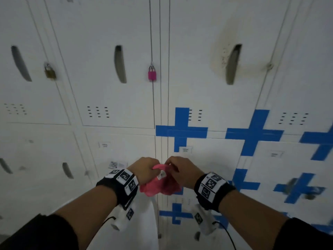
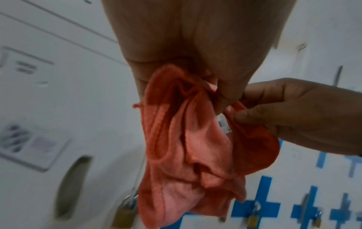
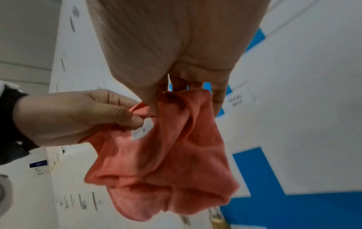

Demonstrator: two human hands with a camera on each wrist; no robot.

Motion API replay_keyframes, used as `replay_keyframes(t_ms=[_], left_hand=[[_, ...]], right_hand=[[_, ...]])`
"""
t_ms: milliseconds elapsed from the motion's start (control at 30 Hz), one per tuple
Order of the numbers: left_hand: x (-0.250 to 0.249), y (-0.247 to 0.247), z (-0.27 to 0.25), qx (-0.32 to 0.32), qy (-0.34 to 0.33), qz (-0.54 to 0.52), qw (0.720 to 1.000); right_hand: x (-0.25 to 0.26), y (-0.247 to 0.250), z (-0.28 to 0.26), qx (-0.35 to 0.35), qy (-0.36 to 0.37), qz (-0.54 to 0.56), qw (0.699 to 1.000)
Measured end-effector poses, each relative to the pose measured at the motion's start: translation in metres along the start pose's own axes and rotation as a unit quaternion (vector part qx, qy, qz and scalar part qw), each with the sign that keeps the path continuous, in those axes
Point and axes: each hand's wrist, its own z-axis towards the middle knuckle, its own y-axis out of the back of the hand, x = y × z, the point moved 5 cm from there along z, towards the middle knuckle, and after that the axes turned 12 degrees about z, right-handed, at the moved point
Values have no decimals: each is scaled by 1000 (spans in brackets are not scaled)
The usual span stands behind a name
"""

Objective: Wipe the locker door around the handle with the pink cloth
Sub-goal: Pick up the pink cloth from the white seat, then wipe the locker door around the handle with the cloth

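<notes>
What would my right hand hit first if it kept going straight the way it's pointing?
Probably the white locker door just ahead. The right hand, gripping the pink cloth, aims forward at it; depth is unclear.

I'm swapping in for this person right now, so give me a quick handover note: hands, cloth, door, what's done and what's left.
Left hand and right hand both pinch the top edge of the pink cloth, held bunched in the air below the lockers. The stained locker door, with grime around its handle, is up and to the right, untouched by the cloth. Done: cloth in hand. Left: raise it and wipe around the handle.
</notes>
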Motion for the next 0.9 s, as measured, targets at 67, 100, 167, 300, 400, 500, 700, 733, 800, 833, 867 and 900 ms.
replay_keyframes(t_ms=[67, 100, 167, 300, 400, 500, 700, 733, 800, 833, 867, 900], left_hand=[[-25, 22, 10, -34, -16, 9, 999], [-39, 34, 16, -54, -22, 13, 998], [-65, 57, 27, -86, -32, 30, 995], [-118, 107, 50, -154, -57, 51, 985], [-155, 131, 65, -191, -68, 55, 978], [-192, 137, 77, -188, -88, 21, 978], [-234, 137, 83, -123, -128, -162, 971], [-237, 136, 83, -119, -136, -148, 972], [-241, 137, 82, -135, -155, -125, 971], [-242, 139, 82, -155, -170, -118, 966], [-243, 142, 82, -177, -183, -104, 961], [-241, 146, 83, -202, -190, -76, 958]], right_hand=[[12, 30, -8, -75, 52, -62, 994], [19, 46, -14, -114, 80, -96, 986], [36, 75, -26, -193, 129, -125, 965], [49, 121, -51, -277, 128, 19, 952], [51, 144, -62, -291, 94, 154, 940], [58, 160, -61, -230, 128, 378, 888], [21, 205, -60, -319, 18, 530, 785], [14, 212, -60, -329, 6, 545, 771], [10, 224, -62, -343, -3, 554, 758], [9, 231, -62, -356, -2, 548, 757], [10, 239, -63, -376, 3, 535, 757], [12, 249, -65, -403, 13, 510, 759]])
